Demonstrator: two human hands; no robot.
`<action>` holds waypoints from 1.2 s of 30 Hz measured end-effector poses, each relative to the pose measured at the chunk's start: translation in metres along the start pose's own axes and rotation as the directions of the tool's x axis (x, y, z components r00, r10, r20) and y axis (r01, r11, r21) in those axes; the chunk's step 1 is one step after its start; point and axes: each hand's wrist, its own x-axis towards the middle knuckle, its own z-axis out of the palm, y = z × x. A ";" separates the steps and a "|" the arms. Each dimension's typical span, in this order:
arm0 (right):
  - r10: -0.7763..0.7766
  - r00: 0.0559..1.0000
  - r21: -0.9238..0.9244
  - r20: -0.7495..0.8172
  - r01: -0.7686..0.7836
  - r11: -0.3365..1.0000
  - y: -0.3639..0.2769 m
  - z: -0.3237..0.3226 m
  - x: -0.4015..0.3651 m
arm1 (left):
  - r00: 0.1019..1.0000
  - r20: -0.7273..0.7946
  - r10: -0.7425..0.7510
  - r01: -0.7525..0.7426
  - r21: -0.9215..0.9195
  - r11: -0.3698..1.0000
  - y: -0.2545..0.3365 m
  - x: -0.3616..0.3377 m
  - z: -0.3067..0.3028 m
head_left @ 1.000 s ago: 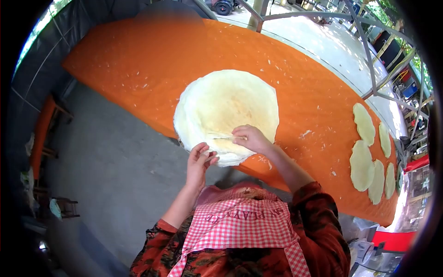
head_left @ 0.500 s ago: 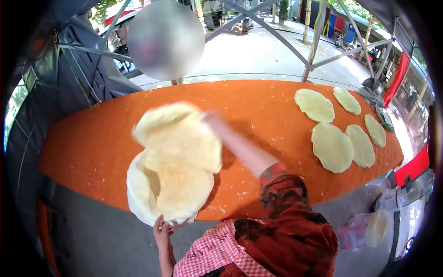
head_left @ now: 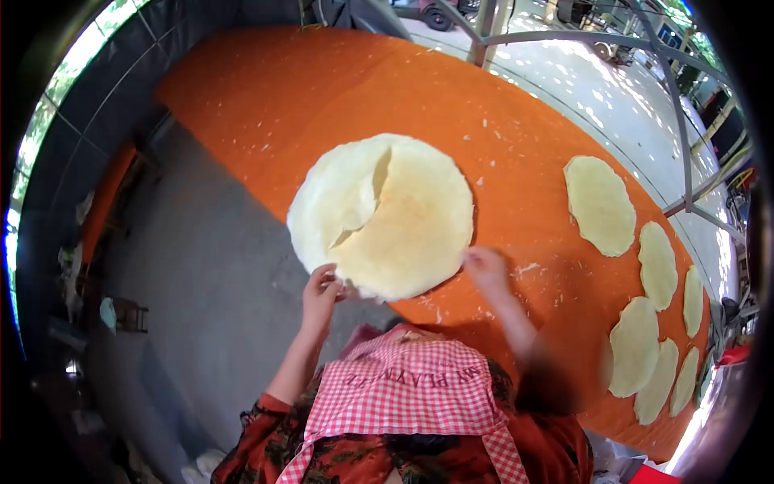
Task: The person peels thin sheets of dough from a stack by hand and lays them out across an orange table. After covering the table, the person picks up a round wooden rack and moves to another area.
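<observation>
Orange cloth covers a long tabletop [head_left: 322, 97] beside a dark sheeted wall [head_left: 105, 89] and a grey floor [head_left: 185, 242]; beyond its far edge, metal bars [head_left: 580, 37] frame a sunlit paved area [head_left: 584, 101]. Close in front of the person, at the near edge of the cloth, lies a round stack of large pale flatbreads [head_left: 423, 226]; on its upper face a raised, curled edge runs down the left half, with a faintly browned patch to the right of it. The left hand [head_left: 319, 297] is at the stack's near left rim, fingers bent in towards the thumb; whether they pinch a layer, I cannot tell. The right hand [head_left: 488, 270] is by the near right rim (it is blurred, so neither the set of its fingers nor any contact is clear). Farther right on the cloth lie six separate flatbreads [head_left: 601, 206], a few of them overlapping or nearly so; pale crumbs dot the cloth between; a red-and-white checked apron [head_left: 411, 395] with dark lettering covers the person's front.
</observation>
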 end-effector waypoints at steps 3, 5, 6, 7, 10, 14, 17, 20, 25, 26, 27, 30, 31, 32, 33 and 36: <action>0.153 0.943 0.081 0.295 -0.184 0.980 -0.037 0.100 0.026 | 1.000 0.020 0.013 -0.013 0.020 1.000 -0.002 0.006 -0.007; 0.319 0.923 0.081 0.214 -0.342 0.936 -0.057 0.138 0.067 | 0.996 -0.037 0.081 -0.079 0.053 0.995 -0.011 0.017 -0.016; 0.333 0.934 0.015 0.128 -0.337 0.941 -0.061 0.154 0.090 | 0.987 -0.081 0.138 -0.132 0.083 0.988 -0.017 0.025 -0.022; 0.222 0.944 0.032 0.243 -0.237 0.971 -0.068 0.163 0.111 | 0.974 -0.125 0.186 -0.173 0.112 0.979 -0.022 0.028 -0.027; 0.094 0.865 0.485 0.493 -0.363 0.795 -0.130 0.185 0.115 | 0.993 -0.035 0.114 -0.115 -0.017 0.993 -0.002 0.033 -0.041; -0.062 0.931 0.042 0.361 0.050 0.998 -0.111 0.212 0.088 | 0.989 0.131 0.067 -0.032 -0.255 0.966 0.002 0.037 -0.058; -0.265 0.877 -0.548 0.401 0.461 0.698 -0.132 0.210 0.014 | 0.977 0.213 0.014 0.068 -0.372 0.926 0.006 0.043 -0.065; -0.257 0.887 -0.614 0.384 0.453 0.647 -0.135 0.203 0.004 | 0.962 0.274 -0.005 0.126 -0.425 0.896 0.017 0.045 -0.075; -0.304 0.881 -0.372 0.362 0.436 0.820 -0.117 0.195 0.017 | 0.960 0.280 -0.031 0.142 -0.385 0.912 0.024 0.050 -0.076; -0.317 0.885 -0.323 0.341 0.427 0.845 -0.113 0.193 0.019 | 0.956 0.289 -0.043 0.156 -0.381 0.911 0.026 0.049 -0.076; -0.303 0.888 -0.279 0.348 0.406 0.870 -0.109 0.190 0.023 | 0.954 0.295 -0.056 0.171 -0.378 0.910 0.028 0.047 -0.076; -0.199 0.906 -0.164 0.373 0.276 0.947 -0.108 0.182 0.032 | 0.953 0.298 -0.055 0.174 -0.391 0.904 0.031 0.043 -0.072; -0.120 0.915 -0.141 0.384 0.187 0.972 -0.110 0.178 0.034 | 0.943 0.323 -0.085 0.223 -0.417 0.881 0.032 0.041 -0.070; -0.041 0.918 -0.116 0.395 0.095 0.989 -0.113 0.175 0.035 | 0.930 0.349 -0.115 0.271 -0.439 0.857 0.032 0.040 -0.069; 0.044 0.907 -0.040 0.418 -0.030 0.999 -0.116 0.172 0.037 | 0.914 0.380 -0.140 0.315 -0.450 0.836 0.034 0.038 -0.067; 0.184 0.860 0.023 0.475 -0.221 0.975 -0.114 0.164 0.044 | 0.898 0.394 -0.197 0.370 -0.430 0.823 0.035 0.040 -0.060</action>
